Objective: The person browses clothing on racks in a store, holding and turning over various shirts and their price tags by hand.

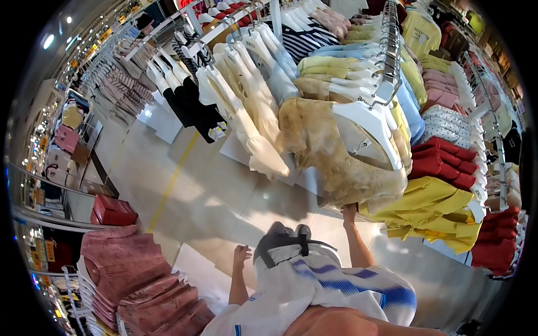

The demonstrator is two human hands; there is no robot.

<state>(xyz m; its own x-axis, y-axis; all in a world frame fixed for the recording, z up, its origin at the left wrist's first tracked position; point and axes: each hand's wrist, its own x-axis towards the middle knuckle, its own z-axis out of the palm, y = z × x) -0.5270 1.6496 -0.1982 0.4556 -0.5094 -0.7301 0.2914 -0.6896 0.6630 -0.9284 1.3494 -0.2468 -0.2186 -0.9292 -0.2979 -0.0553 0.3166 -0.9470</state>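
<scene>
Clothes shop: pale tiled floor [224,168] is filling the middle, with a yellow line [178,173] running along its left part. Tan blotchy top [311,131] is hanging on a white hanger [383,131] at the near end of a packed rack, ahead and to the right. Cream tops [235,103] are hanging just left of it, black garment [193,109] beyond those. Yellow garment [434,204] is crowding its lower right side, dark red clothes [445,165] sitting above that. Pink tops [120,260] are boxing in the near left, red box [114,210] sitting behind them. Right arm is stretching forward, right hand [349,213] reaching the tan top's lower hem; fingers are partly hiding there, can't tell if they're pinching cloth. Left forearm is pointing forward, left hand [241,255] hovering over the floor near the pink tops, fingers bending loosely, slightly apart
</scene>
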